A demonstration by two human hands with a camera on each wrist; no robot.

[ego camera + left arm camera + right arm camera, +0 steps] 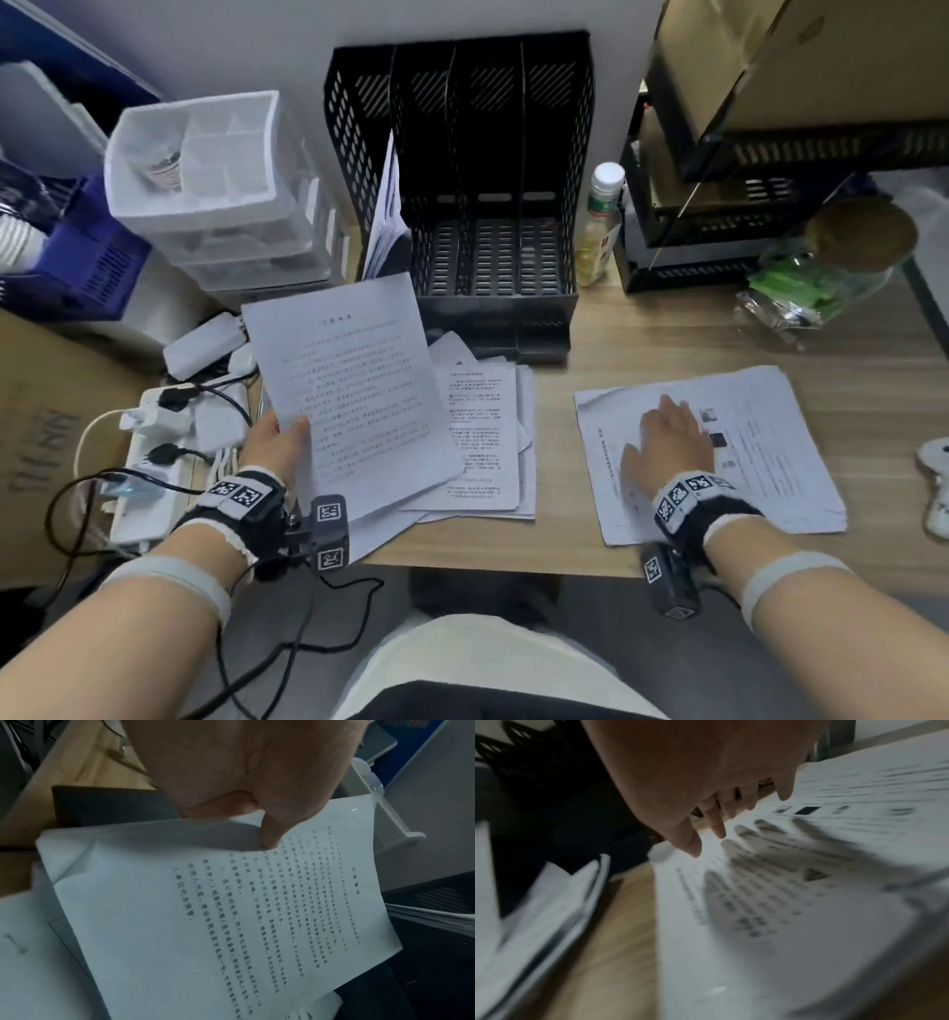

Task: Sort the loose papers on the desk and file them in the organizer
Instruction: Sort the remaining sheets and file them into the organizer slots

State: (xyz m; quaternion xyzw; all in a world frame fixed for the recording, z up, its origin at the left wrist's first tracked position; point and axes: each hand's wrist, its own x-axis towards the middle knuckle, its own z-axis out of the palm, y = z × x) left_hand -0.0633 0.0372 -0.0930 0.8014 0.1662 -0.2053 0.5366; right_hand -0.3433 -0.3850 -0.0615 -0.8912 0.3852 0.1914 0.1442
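My left hand [280, 437] pinches the left edge of a stapled printed document [354, 390], thumb on top, holding it lifted and tilted above a loose pile of papers [488, 442] at the desk's middle. The left wrist view shows the thumb [272, 833] pressing the held document [231, 912]. My right hand [667, 437] hovers, fingers spread and straight, just over a second paper stack [760, 452] on the right; the right wrist view shows its fingertips [718, 829] slightly above the sheet [770, 902]. The black mesh organizer [493, 246] stands at the back, a few sheets [387, 216] in its left slot.
A clear plastic drawer unit [215, 190] stands back left; a power strip with plugs and cables [169, 452] lies left of the desk. A bottle [601, 226], black trays [719, 226] and a jar with green packets [827, 277] sit back right.
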